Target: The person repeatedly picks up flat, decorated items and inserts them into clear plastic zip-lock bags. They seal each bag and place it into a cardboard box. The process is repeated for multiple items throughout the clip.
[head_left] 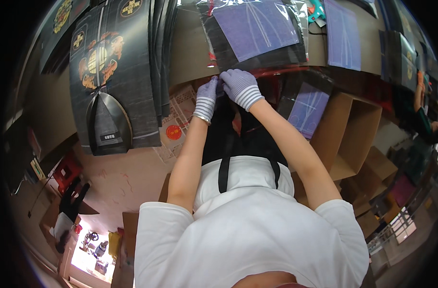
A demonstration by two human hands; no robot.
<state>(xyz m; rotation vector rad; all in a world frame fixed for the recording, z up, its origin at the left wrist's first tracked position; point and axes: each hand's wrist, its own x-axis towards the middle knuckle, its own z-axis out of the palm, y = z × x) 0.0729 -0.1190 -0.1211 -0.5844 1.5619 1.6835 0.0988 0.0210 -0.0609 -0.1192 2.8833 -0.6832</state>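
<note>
My left hand [206, 100] and my right hand [241, 88], in purple gloves with white-striped cuffs, meet at the table's near edge. Their fingers curl together over something small and dark that I cannot make out. Just beyond them a clear plastic sleeve [300, 33] lies on the table, with black sheeting and a purple paper sheet [257, 30] showing. To the right of my lap, another purple sheet [309, 109] rests on a dark panel. A stack of black printed cardboard panels [114, 62] stands to the left of my hands, overhanging the table edge.
A third purple sheet [343, 36] lies farther right, beside a teal tool [316, 10] with a cord. Open cardboard boxes [346, 132] stand at my right. Other people [423, 108] are at the right rim and lower left, near a red stool [67, 171].
</note>
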